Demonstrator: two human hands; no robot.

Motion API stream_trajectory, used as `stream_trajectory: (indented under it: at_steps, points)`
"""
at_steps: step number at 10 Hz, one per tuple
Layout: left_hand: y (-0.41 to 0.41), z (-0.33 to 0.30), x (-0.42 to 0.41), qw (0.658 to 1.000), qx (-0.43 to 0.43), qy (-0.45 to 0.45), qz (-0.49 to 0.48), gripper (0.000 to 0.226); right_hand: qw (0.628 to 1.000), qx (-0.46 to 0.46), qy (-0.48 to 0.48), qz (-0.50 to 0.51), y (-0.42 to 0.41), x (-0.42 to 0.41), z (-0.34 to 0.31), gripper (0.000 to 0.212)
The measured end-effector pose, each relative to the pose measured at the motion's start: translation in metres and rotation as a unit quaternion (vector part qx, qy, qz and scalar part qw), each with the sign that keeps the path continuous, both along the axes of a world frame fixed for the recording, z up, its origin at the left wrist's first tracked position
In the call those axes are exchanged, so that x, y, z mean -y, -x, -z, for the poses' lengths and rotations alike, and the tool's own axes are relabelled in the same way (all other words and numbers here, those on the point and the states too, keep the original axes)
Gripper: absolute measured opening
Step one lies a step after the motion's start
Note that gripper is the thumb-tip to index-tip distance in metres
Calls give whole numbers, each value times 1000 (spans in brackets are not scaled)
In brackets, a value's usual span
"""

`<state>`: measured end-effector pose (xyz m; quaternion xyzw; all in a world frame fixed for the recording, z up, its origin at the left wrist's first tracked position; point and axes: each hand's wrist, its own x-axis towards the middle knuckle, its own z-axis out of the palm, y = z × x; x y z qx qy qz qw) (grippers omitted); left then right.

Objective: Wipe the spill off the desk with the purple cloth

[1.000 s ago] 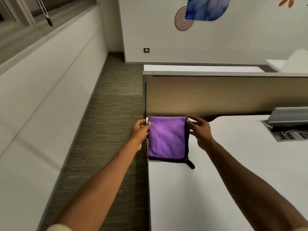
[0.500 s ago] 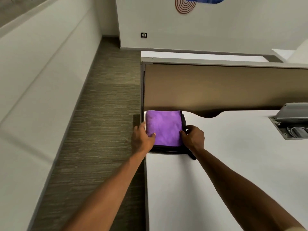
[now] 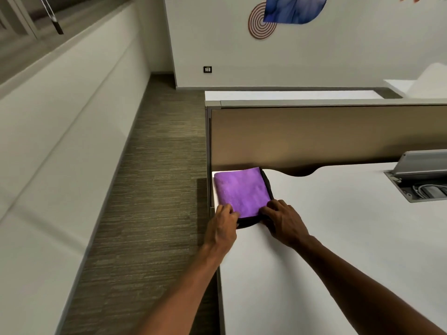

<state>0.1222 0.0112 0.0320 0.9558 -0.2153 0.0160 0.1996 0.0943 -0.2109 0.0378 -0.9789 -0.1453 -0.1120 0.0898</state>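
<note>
The purple cloth (image 3: 242,191), folded into a square with a dark edge, lies flat in the far left corner of the white desk (image 3: 338,250), against the tan partition. My left hand (image 3: 221,228) pinches its near left corner at the desk's left edge. My right hand (image 3: 283,221) presses on its near right corner, fingers curled onto the cloth. No spill is visible on the desk surface.
The tan partition (image 3: 326,136) stands along the desk's far edge. An open cable box with a raised grey lid (image 3: 420,180) sits in the desk at the right. Carpeted floor (image 3: 150,213) runs along the left, beside a low white wall.
The cloth was held up by its top corners a second ago; it now lies flat in the desk corner, and both hands have shifted to its near corners.
</note>
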Motion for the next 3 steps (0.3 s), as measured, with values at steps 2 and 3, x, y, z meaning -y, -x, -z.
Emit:
stream_trajectory:
  at_steps: [2,3]
  points:
    - [10,3,-9,1000,7,9,-9,38,999,-26,-25,0,32,-4,-2,39]
    - [20,-12,-11,998,-11,-57,-2,42,994,-55,-83,46,52,-2,-9,49]
